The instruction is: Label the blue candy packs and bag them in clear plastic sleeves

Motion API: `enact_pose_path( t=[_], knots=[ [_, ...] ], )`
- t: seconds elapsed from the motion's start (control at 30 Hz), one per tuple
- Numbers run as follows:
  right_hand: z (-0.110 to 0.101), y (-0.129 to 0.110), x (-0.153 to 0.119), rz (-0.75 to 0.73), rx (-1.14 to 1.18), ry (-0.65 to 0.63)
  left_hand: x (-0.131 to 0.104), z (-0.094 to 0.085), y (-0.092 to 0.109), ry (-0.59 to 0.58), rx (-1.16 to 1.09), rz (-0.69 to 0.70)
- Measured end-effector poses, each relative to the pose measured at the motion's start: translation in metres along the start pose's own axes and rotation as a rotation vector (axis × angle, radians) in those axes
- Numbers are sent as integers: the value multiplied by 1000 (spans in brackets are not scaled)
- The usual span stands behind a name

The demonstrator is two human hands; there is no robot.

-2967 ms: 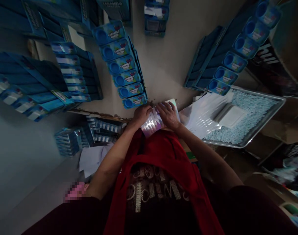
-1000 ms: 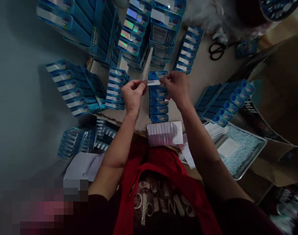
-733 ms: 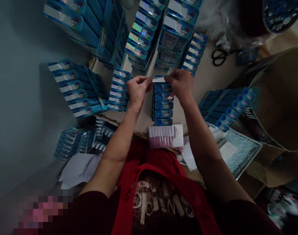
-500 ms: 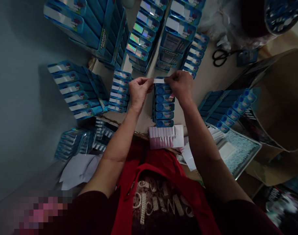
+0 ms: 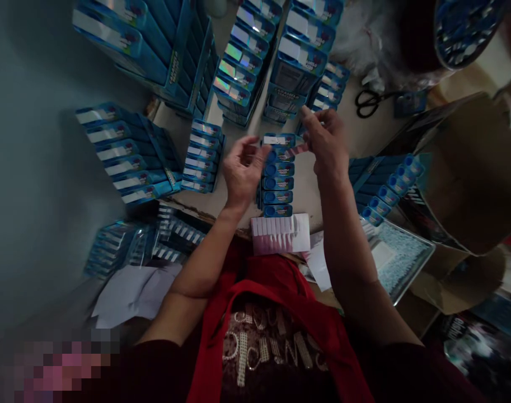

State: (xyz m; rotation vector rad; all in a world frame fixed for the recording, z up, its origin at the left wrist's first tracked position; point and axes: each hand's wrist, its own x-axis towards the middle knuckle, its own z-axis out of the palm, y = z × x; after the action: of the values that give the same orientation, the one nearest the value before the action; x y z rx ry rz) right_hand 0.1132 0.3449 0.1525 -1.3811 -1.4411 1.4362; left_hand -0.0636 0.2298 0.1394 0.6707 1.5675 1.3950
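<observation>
A column of small blue printed boxes (image 5: pixel 279 183) lies at the middle of the table. Across its farthest box is a white sticker (image 5: pixel 274 140). My left hand (image 5: pixel 244 173) is beside the left edge of the far boxes, fingers apart and holding nothing. To the right and a little above, my right hand (image 5: pixel 328 143) is pinched on a narrow pinkish sticker strip (image 5: pixel 297 150), which hangs over the boxes. At the column's near end rests a sheet of white and pink sticker strips (image 5: pixel 280 233).
Stacks of blue boxes (image 5: pixel 127 151) line the left and back. Black scissors (image 5: pixel 368 103) lie at the right rear. An open cardboard box (image 5: pixel 473 168) and a tray of pale blue bits (image 5: pixel 410 263) stand on the right. White papers (image 5: pixel 125 294) lie at lower left.
Both hands have come off the white sticker, which now lies on the farthest box. My right hand has moved right with the pinkish strip, and my left hand's fingers have spread.
</observation>
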Motion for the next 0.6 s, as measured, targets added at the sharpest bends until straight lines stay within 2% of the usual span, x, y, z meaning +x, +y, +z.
enact_pose_path(
  t=[0.07, 0.13, 0.23, 0.33, 0.47, 0.6],
  knots=[
    [10, -16, -9, 12, 63, 67, -16, 8, 18, -166, -70, -95],
    [18, -28, -20, 19, 103, 106, -23, 14, 27, -234, -141, -209],
    [22, -33, -39, 16, 127, 82, -22, 11, 28, -159, -160, -281],
    [22, -23, -59, -8, 102, 68, -19, -7, 27, -137, -51, -262],
    [30, -4, -75, -6, -5, 190, -14, -23, 27, -145, 142, -225],
    [40, 12, -67, -36, -106, 279, 2, -18, 24, -121, 261, -218]
  ],
)
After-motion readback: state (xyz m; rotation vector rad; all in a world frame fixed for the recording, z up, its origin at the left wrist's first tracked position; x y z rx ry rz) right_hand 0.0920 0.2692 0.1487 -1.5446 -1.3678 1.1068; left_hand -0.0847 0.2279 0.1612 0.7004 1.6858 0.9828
